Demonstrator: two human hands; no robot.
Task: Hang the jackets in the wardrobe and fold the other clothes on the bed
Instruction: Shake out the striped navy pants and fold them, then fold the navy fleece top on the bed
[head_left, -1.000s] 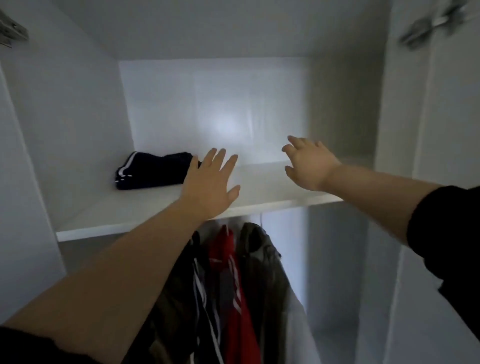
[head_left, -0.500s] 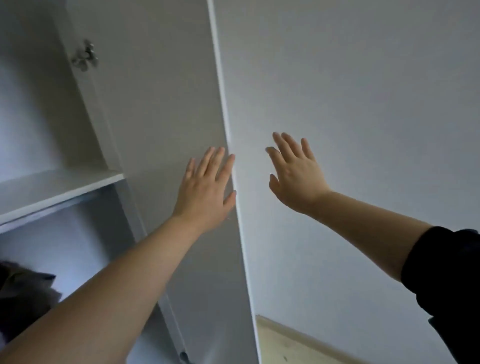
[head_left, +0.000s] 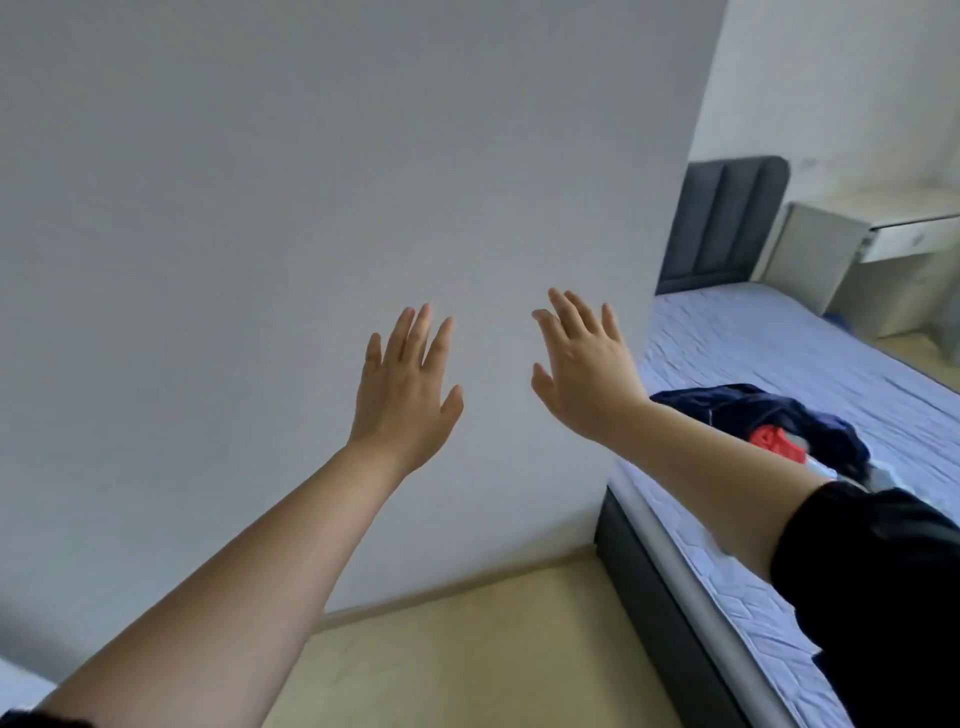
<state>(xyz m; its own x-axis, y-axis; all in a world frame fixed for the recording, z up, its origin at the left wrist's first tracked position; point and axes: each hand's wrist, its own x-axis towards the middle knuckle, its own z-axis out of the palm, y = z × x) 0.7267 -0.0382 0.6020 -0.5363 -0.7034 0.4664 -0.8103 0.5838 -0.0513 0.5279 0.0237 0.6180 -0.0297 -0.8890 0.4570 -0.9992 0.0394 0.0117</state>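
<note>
My left hand and my right hand are both raised in front of me with fingers spread, and neither holds anything. Behind them is a plain white wall. At the right, a heap of dark navy clothes with a red piece in it lies on the bed, which has a light blue quilted cover. My right forearm crosses in front of part of the heap. The wardrobe is out of view.
The bed has a dark grey headboard and a dark frame along its near side. A white desk stands beyond the bed at the far right. Light wooden floor runs between the wall and the bed.
The view has swung right, away from the wardrobe shelf and door, past the wall to the bed. Both hands stay raised, spread and holding nothing.
</note>
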